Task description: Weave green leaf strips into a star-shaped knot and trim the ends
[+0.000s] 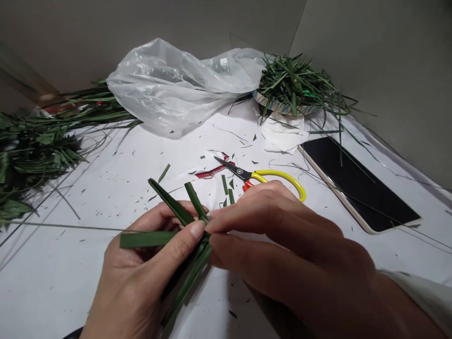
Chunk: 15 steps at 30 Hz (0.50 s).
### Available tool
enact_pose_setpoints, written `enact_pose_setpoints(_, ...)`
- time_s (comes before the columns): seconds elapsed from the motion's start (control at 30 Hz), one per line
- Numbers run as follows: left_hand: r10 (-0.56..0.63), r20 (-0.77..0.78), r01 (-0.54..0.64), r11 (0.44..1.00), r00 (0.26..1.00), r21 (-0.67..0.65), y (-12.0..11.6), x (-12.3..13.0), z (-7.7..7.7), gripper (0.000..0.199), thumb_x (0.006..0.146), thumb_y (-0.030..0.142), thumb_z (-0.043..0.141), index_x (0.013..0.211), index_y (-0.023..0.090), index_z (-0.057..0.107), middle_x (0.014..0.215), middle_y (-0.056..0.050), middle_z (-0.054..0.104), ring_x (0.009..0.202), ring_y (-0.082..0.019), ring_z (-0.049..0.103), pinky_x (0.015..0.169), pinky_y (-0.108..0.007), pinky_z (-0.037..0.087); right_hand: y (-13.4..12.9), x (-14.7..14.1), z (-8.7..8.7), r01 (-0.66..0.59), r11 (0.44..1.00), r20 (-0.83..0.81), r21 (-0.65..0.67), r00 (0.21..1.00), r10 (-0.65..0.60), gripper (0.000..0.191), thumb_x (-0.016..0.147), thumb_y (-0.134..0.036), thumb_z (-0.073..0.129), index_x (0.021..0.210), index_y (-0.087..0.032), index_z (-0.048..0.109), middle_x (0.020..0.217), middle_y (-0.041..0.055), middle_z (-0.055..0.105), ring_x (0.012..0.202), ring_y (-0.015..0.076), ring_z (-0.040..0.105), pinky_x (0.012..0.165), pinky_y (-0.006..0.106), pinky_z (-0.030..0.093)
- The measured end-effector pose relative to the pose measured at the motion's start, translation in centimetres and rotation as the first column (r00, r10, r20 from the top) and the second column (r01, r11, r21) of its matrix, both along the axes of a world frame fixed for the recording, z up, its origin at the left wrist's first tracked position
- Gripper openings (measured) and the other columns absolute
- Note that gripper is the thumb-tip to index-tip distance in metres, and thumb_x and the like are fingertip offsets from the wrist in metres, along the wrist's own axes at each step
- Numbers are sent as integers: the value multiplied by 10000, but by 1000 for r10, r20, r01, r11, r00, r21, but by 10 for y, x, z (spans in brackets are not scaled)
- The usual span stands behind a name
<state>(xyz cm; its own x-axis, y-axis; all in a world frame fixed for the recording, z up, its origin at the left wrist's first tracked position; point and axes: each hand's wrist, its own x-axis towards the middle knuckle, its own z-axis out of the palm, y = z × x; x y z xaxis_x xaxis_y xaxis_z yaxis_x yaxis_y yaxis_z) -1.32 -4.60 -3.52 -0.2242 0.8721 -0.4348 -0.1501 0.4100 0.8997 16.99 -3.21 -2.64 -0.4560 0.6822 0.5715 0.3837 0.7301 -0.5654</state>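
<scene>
Several flat green leaf strips cross at one point between my hands, their ends sticking out to the left, up and down. My left hand is closed round the crossing, its thumb pressed on top. From the right, my right hand pinches at the same crossing with thumb and index finger. Just beyond my right hand lie scissors with yellow and orange handles, partly hidden by that hand. Short cut green pieces lie beside the scissors.
A clear plastic bag lies at the back. Right of it, leaf scraps heap over a round container near white tissue. A black-screened phone lies right. Long green leaves pile up at left; small scraps dot the white surface.
</scene>
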Motion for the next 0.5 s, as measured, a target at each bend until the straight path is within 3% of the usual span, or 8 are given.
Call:
enact_pose_setpoints(0.2, -43, 21, 44, 999, 999, -33, -1, 6, 9, 277, 658, 285, 874, 880, 286, 709, 755, 20, 743, 683, -199, 703, 549, -208, 542, 4, 1, -5, -20, 998, 16, 59, 1000, 19, 312, 1035, -206, 457, 809, -219, 670, 1060, -30, 729, 969, 133, 652, 949, 279, 499)
enact_pose_setpoints(0.33, -57, 90, 60, 998, 994, -24, -2, 8, 12, 284, 678, 332, 875, 900, 311, 698, 749, 28, 722, 681, -175, 669, 560, -194, 536, 9, -2, -5, -13, 999, -69, -40, 998, 10, 172, 990, -161, 544, 874, -197, 666, 982, -19, 752, 914, 120, 672, 898, 271, 510)
enact_pose_setpoints(0.5, -82, 90, 82, 997, 992, 11, -2, 6, 12, 260, 693, 359, 864, 847, 296, 663, 662, 47, 673, 619, -151, 609, 524, -177, 502, 12, -4, 2, -52, 997, -177, -65, 983, 39, 115, 887, -69, 655, 826, -166, 650, 924, 13, 770, 883, 146, 703, 876, 284, 546)
